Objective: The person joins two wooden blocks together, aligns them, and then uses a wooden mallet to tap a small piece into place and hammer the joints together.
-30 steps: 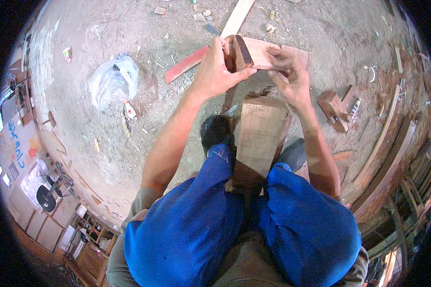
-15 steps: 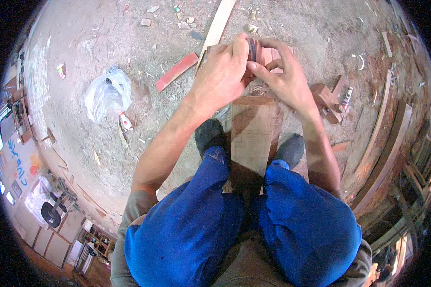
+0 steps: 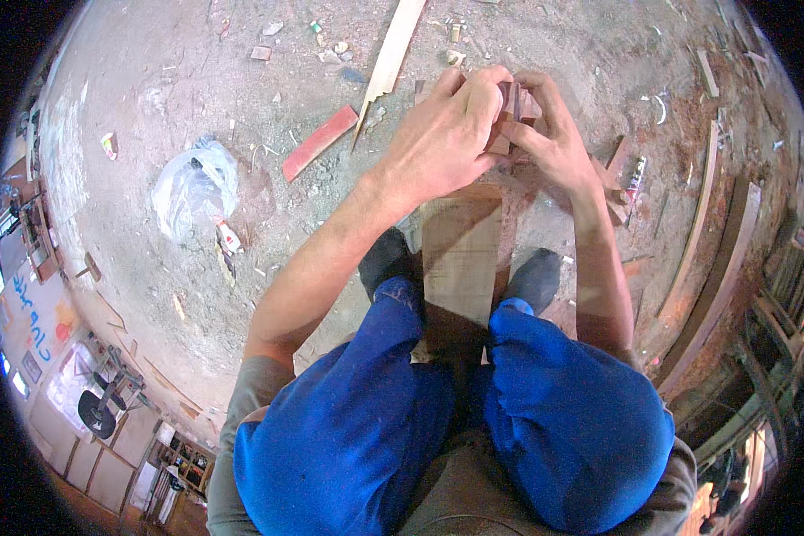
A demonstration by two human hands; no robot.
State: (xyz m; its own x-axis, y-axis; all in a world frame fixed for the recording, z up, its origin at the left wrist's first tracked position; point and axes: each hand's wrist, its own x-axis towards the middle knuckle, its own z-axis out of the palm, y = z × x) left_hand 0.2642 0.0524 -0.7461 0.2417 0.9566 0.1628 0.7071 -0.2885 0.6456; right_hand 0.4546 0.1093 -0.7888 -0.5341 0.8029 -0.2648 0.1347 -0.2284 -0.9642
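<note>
Out beyond my feet, both hands hold a small reddish-brown wooden block with a dark strip in it. My left hand is closed round its left side, and the back of that hand hides much of the block. My right hand pinches the right side between thumb and fingers. Below the hands, a thick wooden board stretches toward me between my feet, and its near part lies in shadow. The block's exact kind cannot be made out.
Left of the hands lie a red wooden strip, a pale splintered plank, a clear plastic bag and a small white-and-red bottle. To the right are a tube, wood offcuts and long timbers.
Both hands have shifted a little to the right with the block and turned it slightly. The floor view has moved a little to the left.
</note>
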